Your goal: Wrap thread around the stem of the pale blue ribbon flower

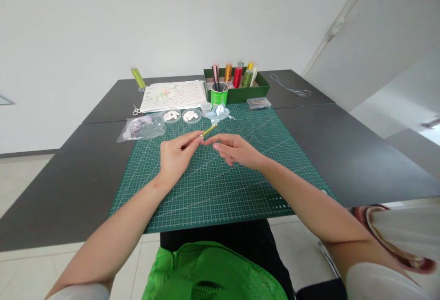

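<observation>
My left hand point(178, 155) is closed in a pinch on a thin yellow-green stem point(209, 130), which slants up and away to the right over the cutting mat. My right hand point(237, 149) has its fingers apart and its index finger stretched toward my left fingertips, close to the stem's lower end. I cannot tell whether that finger touches the stem. Just beyond the stem's far tip is a pale blue flower point(219, 113) with pointed petals. Whether stem and flower are joined cannot be made out. Under both hands lies the green gridded cutting mat point(220, 190).
Two round dishes point(191, 116) of white pieces and a plastic bag point(140, 128) lie at the mat's back left. Behind stand a green can point(219, 97) of tools and a green box point(252, 92) with thread spools. Papers point(173, 96), scissors point(136, 110) and a clear case point(259, 103) are nearby.
</observation>
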Available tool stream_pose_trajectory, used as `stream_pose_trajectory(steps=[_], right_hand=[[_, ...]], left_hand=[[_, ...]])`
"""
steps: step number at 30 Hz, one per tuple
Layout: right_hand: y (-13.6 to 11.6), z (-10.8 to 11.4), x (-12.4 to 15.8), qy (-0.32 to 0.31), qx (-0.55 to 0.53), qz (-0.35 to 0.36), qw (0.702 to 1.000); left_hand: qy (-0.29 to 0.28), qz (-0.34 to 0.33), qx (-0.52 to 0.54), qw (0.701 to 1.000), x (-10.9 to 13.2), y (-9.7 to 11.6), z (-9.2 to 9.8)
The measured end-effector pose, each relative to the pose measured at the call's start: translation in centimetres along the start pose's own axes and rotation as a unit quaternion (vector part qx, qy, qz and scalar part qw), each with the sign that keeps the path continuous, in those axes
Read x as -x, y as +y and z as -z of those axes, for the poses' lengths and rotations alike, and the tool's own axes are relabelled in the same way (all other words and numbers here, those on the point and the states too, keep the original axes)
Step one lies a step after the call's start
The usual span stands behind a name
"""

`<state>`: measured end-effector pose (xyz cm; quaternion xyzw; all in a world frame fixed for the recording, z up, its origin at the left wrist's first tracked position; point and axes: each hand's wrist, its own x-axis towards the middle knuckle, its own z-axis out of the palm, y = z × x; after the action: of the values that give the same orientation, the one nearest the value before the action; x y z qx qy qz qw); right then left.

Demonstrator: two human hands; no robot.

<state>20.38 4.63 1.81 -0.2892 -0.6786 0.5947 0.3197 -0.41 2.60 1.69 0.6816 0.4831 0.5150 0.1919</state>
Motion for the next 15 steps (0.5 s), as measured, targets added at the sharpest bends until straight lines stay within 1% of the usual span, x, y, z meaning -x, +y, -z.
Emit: stream_pose_trajectory(steps=[2,3,6,8,11,13,14,15], right_hand=[[-1.7,0.9,1.3,0.052,0.050,-0.007,0.997],[-2.6,1.5,2.3,0.076,0.056,-0.011,0.996],[-4.7,4.6,6.6,0.157,0.059,-0.023,0.986],[-5.1,7.9,10.4,0.218,0.069,-0.050,0.972],[-4.0,14.6,16.3,0.300,0.113,-0.112,0.941],[-3.0,19.0,19.9,0.305,0.172,-0.148,0.925],[-2.7,20.7,21.5,0.324,0.229,-0.136,0.908],[-2.6,21.8,22.9,0.351,0.316,-0.111,0.874]], left_hand=[[0.037,0.017,-0.010,0.999,-0.3,-0.1,0.2],[0.055,0.026,-0.013,0.998,-0.6,-0.2,0.3],[0.096,0.055,0.007,0.994,-1.3,-0.8,0.6],[0.118,0.066,0.028,0.990,-1.8,-1.3,0.8],[0.138,0.060,0.037,0.988,-2.3,-2.0,1.0],[0.140,0.056,0.042,0.988,-2.4,-2.1,1.0],[0.139,0.056,0.043,0.988,-2.4,-2.1,1.0],[0.137,0.057,0.042,0.988,-2.3,-2.1,1.0]])
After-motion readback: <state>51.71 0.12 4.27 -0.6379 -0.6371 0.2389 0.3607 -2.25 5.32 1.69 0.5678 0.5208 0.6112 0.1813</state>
